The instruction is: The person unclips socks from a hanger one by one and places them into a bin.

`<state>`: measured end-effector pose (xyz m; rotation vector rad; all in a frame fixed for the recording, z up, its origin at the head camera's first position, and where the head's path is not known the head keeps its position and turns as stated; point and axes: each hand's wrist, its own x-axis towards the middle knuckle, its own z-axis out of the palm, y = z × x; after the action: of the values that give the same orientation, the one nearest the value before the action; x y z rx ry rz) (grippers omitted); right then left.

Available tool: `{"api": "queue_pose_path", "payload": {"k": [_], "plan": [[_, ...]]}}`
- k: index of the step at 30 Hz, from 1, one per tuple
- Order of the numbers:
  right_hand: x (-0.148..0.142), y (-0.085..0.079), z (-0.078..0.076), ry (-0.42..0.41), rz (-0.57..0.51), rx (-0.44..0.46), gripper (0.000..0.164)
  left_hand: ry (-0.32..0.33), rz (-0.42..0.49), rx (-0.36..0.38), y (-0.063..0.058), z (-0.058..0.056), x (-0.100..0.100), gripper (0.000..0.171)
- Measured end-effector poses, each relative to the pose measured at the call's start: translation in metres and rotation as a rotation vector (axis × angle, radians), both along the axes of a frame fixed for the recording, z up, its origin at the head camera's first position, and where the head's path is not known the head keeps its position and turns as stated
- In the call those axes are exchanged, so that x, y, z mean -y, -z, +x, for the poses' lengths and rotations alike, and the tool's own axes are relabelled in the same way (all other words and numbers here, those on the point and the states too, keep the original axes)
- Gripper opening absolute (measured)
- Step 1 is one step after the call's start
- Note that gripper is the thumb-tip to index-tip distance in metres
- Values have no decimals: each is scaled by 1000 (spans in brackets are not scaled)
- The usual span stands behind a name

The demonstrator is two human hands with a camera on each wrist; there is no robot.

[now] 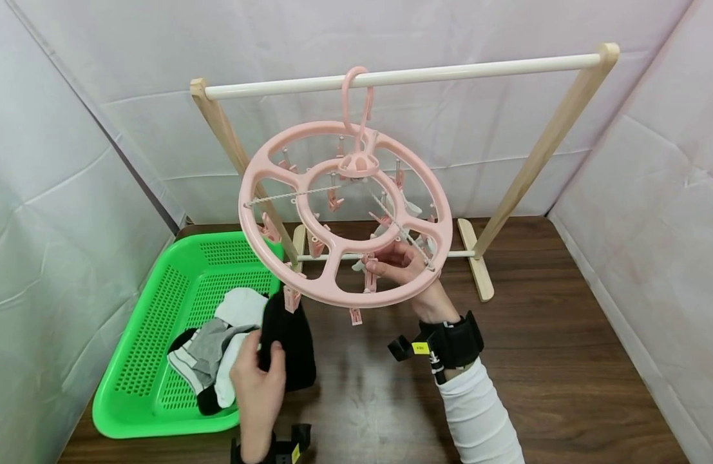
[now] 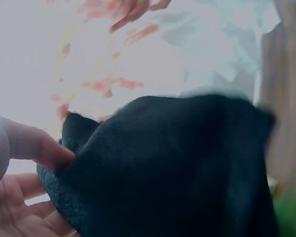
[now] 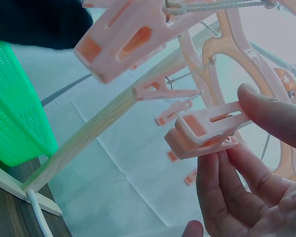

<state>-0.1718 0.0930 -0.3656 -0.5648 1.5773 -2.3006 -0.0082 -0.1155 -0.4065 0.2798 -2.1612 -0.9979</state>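
A round pink clip hanger [image 1: 356, 247] hangs by its hook from the white rail, with several clothespins dangling from its rings. My right hand [image 1: 411, 274] pinches one pink clothespin [image 3: 207, 131] at the hanger's near right side, thumb on one lever and fingers under the other. Below the hanger's left edge, my left hand [image 1: 256, 377] holds a black sock [image 1: 292, 351] between thumb and fingers. In the left wrist view the dark cloth [image 2: 177, 168] spreads wide and hides much of the scene. Part of the sock overlaps the basket's right rim.
A green basket [image 1: 142, 309] stands at the left, with white, grey and black socks [image 1: 217, 351] heaped in it. The drying rack's white rail [image 1: 478, 69] and wooden legs [image 1: 541, 154] rise behind the hands. Pale cloth walls surround the brown table [image 1: 553, 361].
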Motion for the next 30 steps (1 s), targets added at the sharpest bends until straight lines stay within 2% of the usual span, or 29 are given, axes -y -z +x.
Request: {"api": "queue_pose_path", "payload": {"k": [4,10,13,16,18,23,26,30], "plan": [[0,1,0,4,17,10,17,-138,97,-7,-13,7,15,18],[-1,3,0,-7,58,24,13,-347,272,-51,-23,17,40,24],[-1,4,0,-15,63,18,13,-412,396,-62,-25,22,51,27],[0,6,1,-18,71,18,16,-458,463,-24,-25,25,59,36],[0,7,1,-16,73,16,18,-458,467,19,-25,26,61,46],[1,9,4,-17,16,-8,20,-415,366,73,-23,26,62,68],[1,15,5,-39,-40,-16,24,-392,301,76,-22,27,59,70],[0,31,7,-6,5,9,35,-336,250,61,-20,24,52,66]]}}
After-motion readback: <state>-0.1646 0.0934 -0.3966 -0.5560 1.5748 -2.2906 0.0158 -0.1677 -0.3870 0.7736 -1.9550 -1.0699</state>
